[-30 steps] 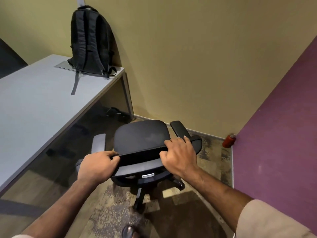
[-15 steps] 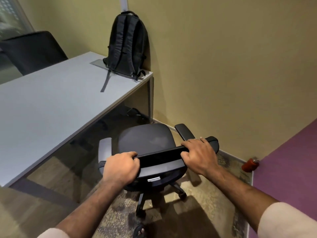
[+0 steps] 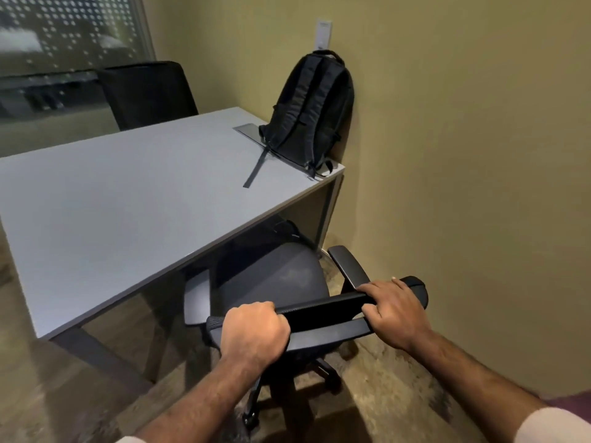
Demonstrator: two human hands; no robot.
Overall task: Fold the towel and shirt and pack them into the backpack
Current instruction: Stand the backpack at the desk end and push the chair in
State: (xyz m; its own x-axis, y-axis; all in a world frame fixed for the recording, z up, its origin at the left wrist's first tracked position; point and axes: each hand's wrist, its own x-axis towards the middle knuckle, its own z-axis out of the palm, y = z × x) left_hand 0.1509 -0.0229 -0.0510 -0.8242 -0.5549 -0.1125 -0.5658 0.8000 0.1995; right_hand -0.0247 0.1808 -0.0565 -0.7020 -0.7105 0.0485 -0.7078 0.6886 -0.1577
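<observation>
You are steering the black mesh-backed office chair (image 3: 275,282) under the pale grey table (image 3: 128,199); push evenly through both hands so the seat slides in straight and its armrests miss the table edge. At lower centre, your left hand (image 3: 254,330) is gripping the backrest's top rail, fingers curled tight round it. To its right, your right hand (image 3: 395,310) is clamping the rail's end. The black fabric backpack (image 3: 311,107) is standing at upper right on the table, against the wall; no towel or shirt is showing.

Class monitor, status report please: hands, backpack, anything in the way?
Left hand and right hand both grip the office chair backrest. Backpack upright on desk corner, against wall. No towel or shirt in view.
</observation>
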